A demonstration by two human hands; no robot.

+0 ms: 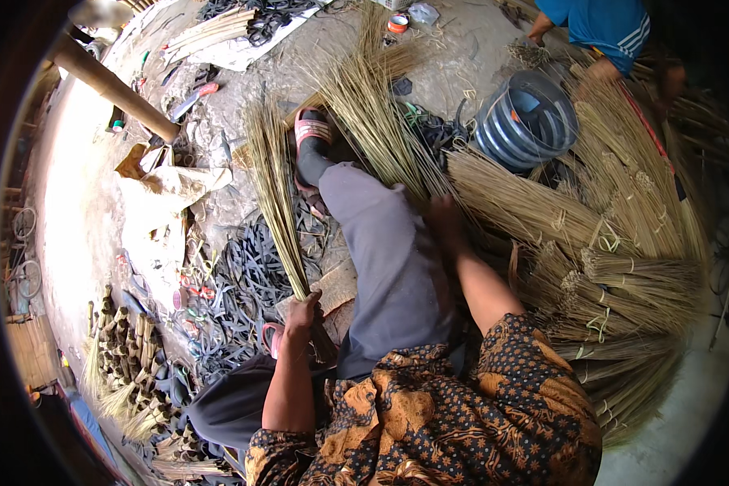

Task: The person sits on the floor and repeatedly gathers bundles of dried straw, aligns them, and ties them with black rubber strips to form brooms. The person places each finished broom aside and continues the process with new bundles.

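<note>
Dry, matt, straw-like sticks in thin broom bundle (277,194), gripped by left hand (303,312). Same coarse fibre in tied bundles (616,275) nr right hand (444,212). Glossy ribbed plastic bucket (526,121). Matt black rubber strips (243,279). Rough, dusty concrete floor (89,202). Soft grey cloth trousers (389,259).

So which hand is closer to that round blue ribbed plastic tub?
Right. The right hand rests among the straw bundles just left of and below the round blue ribbed plastic tub; the left hand grips a straw bundle far lower-left.
</note>
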